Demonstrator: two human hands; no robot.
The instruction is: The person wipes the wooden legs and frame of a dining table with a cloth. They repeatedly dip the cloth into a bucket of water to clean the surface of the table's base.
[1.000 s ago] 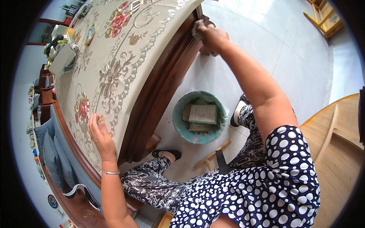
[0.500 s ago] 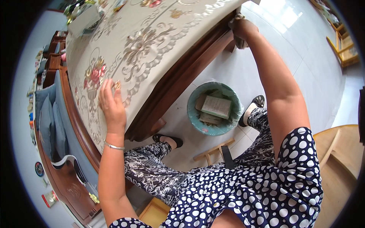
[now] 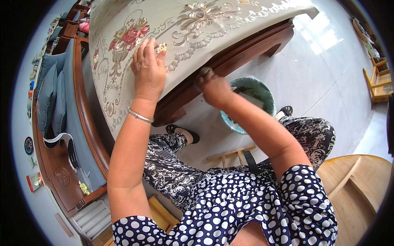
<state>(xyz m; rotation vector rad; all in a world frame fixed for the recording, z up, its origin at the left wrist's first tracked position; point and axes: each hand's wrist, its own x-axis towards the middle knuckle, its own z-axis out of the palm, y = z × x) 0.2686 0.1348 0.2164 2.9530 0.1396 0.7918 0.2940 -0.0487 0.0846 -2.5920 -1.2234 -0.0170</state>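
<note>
My left hand (image 3: 148, 69) lies flat on the cream flowered tablecloth (image 3: 180, 57), fingers stretched out beside a printed bunch of red roses. My right hand (image 3: 216, 89) is closed round a greyish cloth (image 3: 200, 78), most of it hidden by the fingers and a little blurred. That cloth is against the dark wooden side rail (image 3: 238, 57) of the table, just below the tablecloth's scalloped border. Under my right forearm stands a green bin (image 3: 269, 96) with a clear liner, partly covered by the arm; a box shows inside.
A wooden sofa with blue cushions (image 3: 59, 94) runs along the left. A round wooden tabletop (image 3: 353, 192) leans at lower right. Between my legs is a small wooden frame (image 3: 232, 155). A yellow wooden chair (image 3: 379, 84) stands far right on the tiled floor.
My right hand has moved with the cloth from the rail's far right end toward its middle, nearer to me. My left hand still rests on the tablecloth; the whole view has shifted.
</note>
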